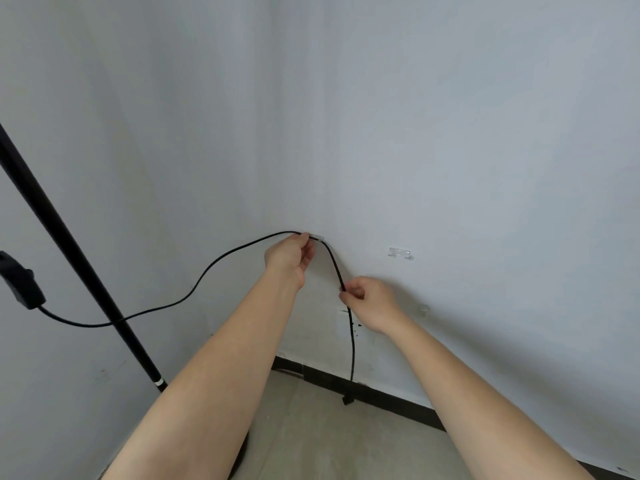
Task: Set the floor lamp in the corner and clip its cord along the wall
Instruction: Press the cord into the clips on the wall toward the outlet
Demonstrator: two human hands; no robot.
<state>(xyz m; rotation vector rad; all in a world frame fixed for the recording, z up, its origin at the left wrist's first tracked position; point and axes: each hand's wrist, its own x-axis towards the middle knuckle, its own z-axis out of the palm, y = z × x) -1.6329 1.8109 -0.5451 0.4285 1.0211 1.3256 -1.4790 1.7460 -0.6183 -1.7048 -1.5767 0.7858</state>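
Pinching the black cord [207, 277] at a clear wall clip [317, 236] with our left hand [290, 255]; our right hand [369, 299] pinches it lower; lamp pole [69, 251] stands left by the corner; a second clip [399, 252] sits empty.

Head view, downward, near wall corner [277, 168]
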